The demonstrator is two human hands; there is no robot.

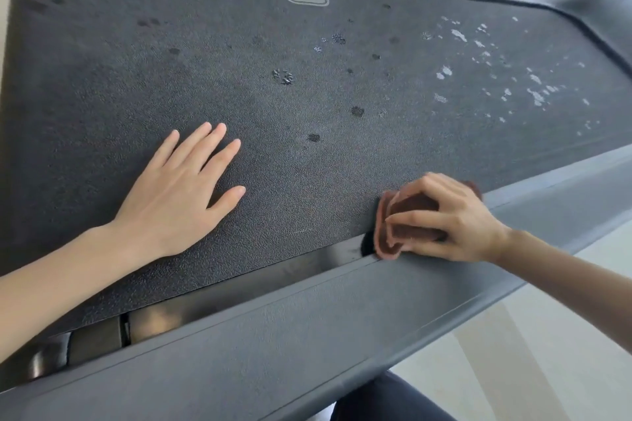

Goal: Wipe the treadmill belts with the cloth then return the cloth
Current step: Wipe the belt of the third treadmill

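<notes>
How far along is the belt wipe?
Early. Done: the cloth is fetched; no stretch of belt looks clearly wiped. In hand: right hand grips the cloth at the belt's near edge, left hand flat on the belt. Left: dark spots mid-belt, pale patches at right, then returning the cloth.

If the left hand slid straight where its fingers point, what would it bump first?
Likely nothing solid: the flat left hand would slide over the black textured treadmill belt and first reach a small cluster of wet droplets.
</notes>
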